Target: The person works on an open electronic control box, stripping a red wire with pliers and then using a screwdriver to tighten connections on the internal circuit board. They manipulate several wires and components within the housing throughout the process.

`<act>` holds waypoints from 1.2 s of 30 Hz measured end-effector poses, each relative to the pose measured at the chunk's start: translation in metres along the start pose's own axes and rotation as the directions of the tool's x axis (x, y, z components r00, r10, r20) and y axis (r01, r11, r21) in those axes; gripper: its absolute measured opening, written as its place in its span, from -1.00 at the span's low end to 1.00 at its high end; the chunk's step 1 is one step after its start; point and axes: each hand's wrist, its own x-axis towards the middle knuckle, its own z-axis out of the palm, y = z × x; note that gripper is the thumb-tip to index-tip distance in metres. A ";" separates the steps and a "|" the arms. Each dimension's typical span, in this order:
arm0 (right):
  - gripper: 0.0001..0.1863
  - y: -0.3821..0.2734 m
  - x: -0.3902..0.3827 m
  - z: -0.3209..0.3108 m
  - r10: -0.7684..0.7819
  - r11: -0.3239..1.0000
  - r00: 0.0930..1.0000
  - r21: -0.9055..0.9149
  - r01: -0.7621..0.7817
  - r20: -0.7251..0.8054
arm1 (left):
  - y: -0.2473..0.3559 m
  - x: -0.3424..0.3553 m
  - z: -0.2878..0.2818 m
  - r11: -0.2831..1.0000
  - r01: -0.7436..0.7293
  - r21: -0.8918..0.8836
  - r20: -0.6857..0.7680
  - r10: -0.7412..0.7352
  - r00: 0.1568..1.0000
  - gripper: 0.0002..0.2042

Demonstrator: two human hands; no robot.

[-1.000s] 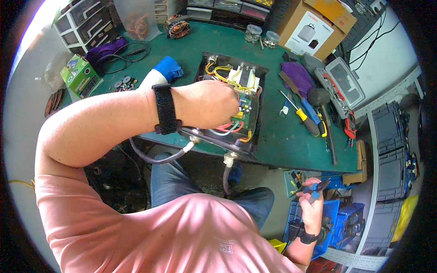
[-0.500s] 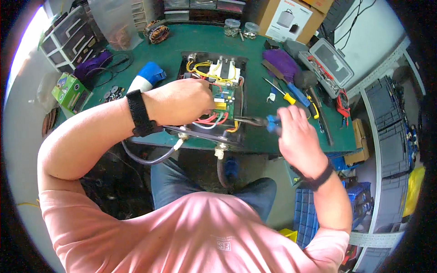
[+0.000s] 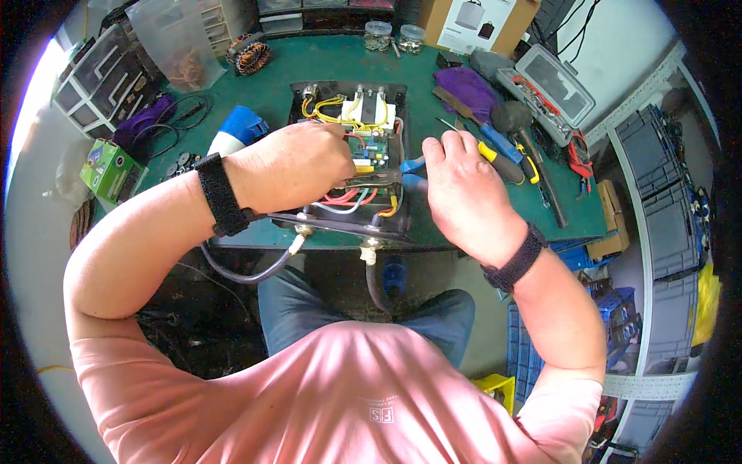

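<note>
1. Head view: opened black casing (image 3: 352, 89) lay on the green bench (image 3: 309, 62) near its front edge; circuit board (image 3: 376, 144) and yellow wires (image 3: 328, 108) exposed inside.
2. Blue-handled pliers (image 3: 393, 178) lay across the casing, jaws pointing left toward the left hand.
3. Right hand (image 3: 468, 182) was curled round the handles, gripping them. One second earlier it held the pliers low at right, off the bench.
4. Left hand (image 3: 290, 166) was over the casing's left part, as earlier, fingers bent; fingertips hidden, grasp could not be told.
5. Farther right: yellow-handled screwdriver (image 3: 502, 164). Left: blue connector (image 3: 243, 126).
</note>
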 end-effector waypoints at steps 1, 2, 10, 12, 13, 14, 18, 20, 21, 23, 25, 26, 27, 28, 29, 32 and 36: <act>-0.65 -0.001 0.000 0.000 0.003 1.000 1.000 -0.004 -0.003 0.007 | 0.000 0.000 -0.001 1.000 0.002 0.000 -0.002 -0.002 1.000 -0.90; -0.66 -0.002 0.000 0.000 0.006 1.000 1.000 0.006 -0.006 0.005 | -0.001 -0.001 0.002 1.000 -0.002 -0.011 -0.026 0.002 1.000 -0.91; -0.83 -0.007 -0.002 0.008 -0.023 0.997 0.994 -0.080 0.015 -0.104 | -0.002 -0.002 0.010 0.996 0.048 -0.073 -0.013 -0.049 0.999 -0.90; -0.84 -0.008 -0.002 0.008 -0.023 0.996 0.993 -0.092 0.013 -0.113 | -0.002 -0.001 0.008 0.995 0.056 -0.078 0.018 -0.055 0.998 -0.90; -0.84 -0.009 -0.003 0.008 -0.024 0.995 0.993 -0.098 0.012 -0.117 | -0.002 0.000 0.008 0.995 0.061 -0.081 0.033 -0.058 0.998 -0.91; -0.85 -0.009 -0.003 0.008 -0.021 0.994 0.993 -0.108 0.009 -0.114 | -0.002 0.000 0.007 0.996 0.055 -0.065 0.035 -0.053 0.998 -0.91; -0.86 -0.011 -0.004 0.009 -0.010 0.993 0.994 -0.119 -0.002 -0.105 | 0.001 0.000 0.003 0.998 0.051 -0.032 0.038 -0.050 0.998 -0.91; -0.86 -0.013 -0.004 0.008 0.006 0.994 0.996 -0.110 -0.017 -0.092 | 0.002 0.000 0.002 0.998 0.061 -0.035 0.034 -0.060 0.998 -0.91; -0.86 -0.014 -0.005 0.007 0.020 0.994 0.997 -0.105 -0.029 -0.080 | 0.002 0.000 0.002 0.997 0.067 -0.038 0.032 -0.066 0.997 -0.91; -0.86 -0.016 -0.006 0.006 0.039 0.995 0.998 -0.093 -0.044 -0.055 | 0.003 -0.001 0.001 0.996 0.079 -0.043 0.041 -0.077 0.996 -0.90; -0.86 -0.017 -0.007 0.004 0.047 0.996 0.998 -0.078 -0.049 -0.032 | 0.003 -0.001 -0.001 0.995 0.093 -0.046 0.064 -0.090 0.994 -0.89; -0.86 -0.017 -0.008 0.003 0.039 0.996 0.999 -0.084 -0.041 -0.028 | 0.003 -0.003 -0.004 0.987 0.120 -0.110 0.008 -0.120 0.993 -0.88; -0.86 -0.017 -0.009 0.003 0.030 0.996 0.999 -0.089 -0.032 -0.024 | 0.002 -0.007 -0.010 0.974 0.143 -0.174 -0.046 -0.153 0.987 -0.87; -0.86 -0.017 -0.009 0.002 0.021 0.995 1.000 -0.093 -0.022 -0.020 | 0.001 -0.011 -0.016 0.957 0.162 -0.239 -0.097 -0.190 0.977 -0.86; -0.86 -0.017 -0.010 0.002 0.021 0.996 0.999 -0.089 -0.023 -0.026 | 0.000 -0.016 -0.021 0.919 0.268 -0.288 -0.139 -0.317 0.938 -0.82; -0.86 -0.016 -0.013 0.002 0.027 0.998 0.999 -0.061 -0.029 -0.031 | -0.018 -0.037 -0.021 0.751 0.601 -0.274 -0.046 -0.634 0.772 -0.72; -0.86 -0.017 -0.010 -0.002 0.010 1.000 1.000 -0.008 -0.011 -0.019 | -0.024 -0.070 0.005 0.445 0.815 -0.372 0.428 -0.697 0.576 -0.60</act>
